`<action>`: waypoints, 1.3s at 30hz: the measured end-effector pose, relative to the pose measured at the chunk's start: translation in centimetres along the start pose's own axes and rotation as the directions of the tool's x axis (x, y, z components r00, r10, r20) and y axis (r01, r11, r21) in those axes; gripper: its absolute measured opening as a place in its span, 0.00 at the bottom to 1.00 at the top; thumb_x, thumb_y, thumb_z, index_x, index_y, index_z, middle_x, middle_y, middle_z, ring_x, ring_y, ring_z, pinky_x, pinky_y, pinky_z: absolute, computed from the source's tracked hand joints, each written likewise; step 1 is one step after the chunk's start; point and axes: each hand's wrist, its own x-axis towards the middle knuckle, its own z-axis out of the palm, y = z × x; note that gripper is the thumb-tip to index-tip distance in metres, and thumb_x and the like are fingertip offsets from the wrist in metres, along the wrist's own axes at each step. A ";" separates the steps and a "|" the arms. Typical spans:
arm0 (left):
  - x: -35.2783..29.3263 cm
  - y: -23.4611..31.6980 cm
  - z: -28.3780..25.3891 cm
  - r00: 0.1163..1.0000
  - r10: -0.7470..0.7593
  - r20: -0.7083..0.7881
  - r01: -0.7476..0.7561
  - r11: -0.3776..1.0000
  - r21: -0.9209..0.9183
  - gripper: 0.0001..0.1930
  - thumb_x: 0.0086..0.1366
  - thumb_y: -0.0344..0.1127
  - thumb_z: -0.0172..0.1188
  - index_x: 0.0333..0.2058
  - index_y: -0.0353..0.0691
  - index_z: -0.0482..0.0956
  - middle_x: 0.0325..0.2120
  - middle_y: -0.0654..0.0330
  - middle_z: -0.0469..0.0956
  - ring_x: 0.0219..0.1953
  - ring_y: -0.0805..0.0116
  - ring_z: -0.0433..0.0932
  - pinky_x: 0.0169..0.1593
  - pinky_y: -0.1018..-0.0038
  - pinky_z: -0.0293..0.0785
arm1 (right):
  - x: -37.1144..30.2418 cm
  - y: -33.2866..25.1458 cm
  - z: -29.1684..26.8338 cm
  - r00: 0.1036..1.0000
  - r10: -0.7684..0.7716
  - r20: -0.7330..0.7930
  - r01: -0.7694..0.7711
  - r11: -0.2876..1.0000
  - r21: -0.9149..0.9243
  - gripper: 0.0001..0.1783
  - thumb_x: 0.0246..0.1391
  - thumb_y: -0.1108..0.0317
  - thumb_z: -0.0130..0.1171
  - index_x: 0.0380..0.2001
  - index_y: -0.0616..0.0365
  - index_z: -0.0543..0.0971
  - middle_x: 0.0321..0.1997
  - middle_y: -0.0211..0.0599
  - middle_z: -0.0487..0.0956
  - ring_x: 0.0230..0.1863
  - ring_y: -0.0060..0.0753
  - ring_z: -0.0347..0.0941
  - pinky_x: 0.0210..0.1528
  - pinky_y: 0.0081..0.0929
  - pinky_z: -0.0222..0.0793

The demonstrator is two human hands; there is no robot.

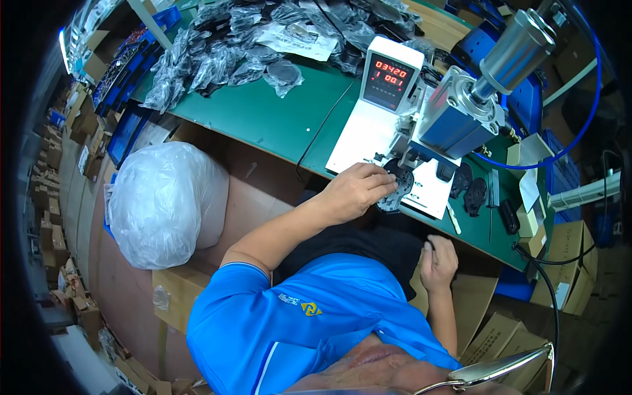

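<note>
My left hand (359, 191) is closed on the edge of a black round plastic part (398, 187) with holes in it. That part sits at the front of a white-based bench press (345, 148), below its metal press head. Lower down, off the table's front edge, my right hand (440, 263) is raised with curled fingers. A small dark spot shows at its fingertips, too small to name. To the right of the press lie two more dark round parts (475, 196) on the green table (263, 125).
A counter box with a red display (393, 74) stands behind the press, beside a large metal cylinder (517, 52). Bagged dark parts (230, 46) are heaped at the back. A big white plastic bag (161, 204) stands at left. A blue air hose (596, 85) arcs at right.
</note>
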 end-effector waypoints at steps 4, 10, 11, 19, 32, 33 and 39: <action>-0.1 0.2 -0.2 1.000 -0.025 0.011 0.025 1.000 -0.006 0.21 0.65 0.27 0.68 0.57 0.42 0.91 0.57 0.61 0.89 0.60 0.59 0.85 0.64 0.60 0.82 | 5.9 -2.4 2.9 0.976 -0.214 -0.041 0.217 0.973 0.074 0.17 0.56 0.82 0.72 0.49 0.68 0.87 0.46 0.49 0.86 0.45 0.56 0.84 0.52 0.47 0.81; -0.3 0.3 0.0 0.999 -0.037 0.012 0.037 0.999 -0.028 0.20 0.66 0.29 0.67 0.56 0.40 0.90 0.57 0.60 0.89 0.61 0.58 0.85 0.66 0.58 0.79 | 8.4 -2.5 6.3 0.967 -0.255 -0.019 0.255 0.967 0.020 0.28 0.47 0.79 0.75 0.56 0.60 0.89 0.52 0.49 0.83 0.53 0.56 0.80 0.57 0.48 0.77; -0.2 0.2 0.1 0.999 -0.038 0.014 0.038 0.999 -0.039 0.20 0.66 0.29 0.67 0.56 0.40 0.90 0.57 0.59 0.89 0.61 0.58 0.85 0.66 0.58 0.79 | 8.5 -2.3 6.7 0.965 -0.262 -0.020 0.262 0.965 0.018 0.28 0.47 0.79 0.75 0.56 0.60 0.89 0.52 0.49 0.83 0.53 0.56 0.80 0.57 0.48 0.77; -0.3 -1.6 -2.1 0.992 0.015 0.122 0.007 0.983 -0.183 0.23 0.64 0.25 0.67 0.59 0.36 0.86 0.62 0.53 0.86 0.66 0.49 0.83 0.72 0.55 0.77 | 8.8 -0.7 9.1 0.946 -0.315 -0.082 0.311 0.949 -0.054 0.26 0.43 0.80 0.74 0.51 0.60 0.91 0.45 0.45 0.82 0.47 0.54 0.80 0.52 0.47 0.76; 16.8 -40.9 -15.1 0.868 -0.354 -0.348 0.458 0.841 0.287 0.40 0.59 0.34 0.68 0.71 0.31 0.75 0.66 0.39 0.80 0.71 0.38 0.75 0.75 0.53 0.72 | 7.6 0.9 8.5 0.950 -0.312 -0.018 0.312 0.950 0.000 0.20 0.41 0.78 0.72 0.43 0.62 0.91 0.38 0.46 0.78 0.39 0.54 0.76 0.39 0.47 0.74; 18.7 -43.6 -15.2 0.886 -0.327 -0.328 0.445 0.799 0.405 0.40 0.57 0.35 0.69 0.70 0.32 0.76 0.66 0.39 0.80 0.71 0.39 0.76 0.74 0.52 0.73 | 7.4 1.1 8.5 0.953 -0.304 0.005 0.304 0.953 0.000 0.20 0.40 0.77 0.73 0.42 0.61 0.91 0.38 0.45 0.78 0.38 0.53 0.76 0.39 0.47 0.74; 25.5 -55.0 -14.3 0.779 -0.607 -0.160 0.568 0.573 0.590 0.45 0.60 0.46 0.67 0.77 0.45 0.71 0.76 0.43 0.73 0.79 0.38 0.70 0.76 0.38 0.67 | 6.8 1.8 8.3 0.968 -0.237 0.083 0.238 0.971 -0.006 0.17 0.48 0.73 0.74 0.44 0.55 0.95 0.40 0.49 0.88 0.42 0.57 0.86 0.50 0.50 0.82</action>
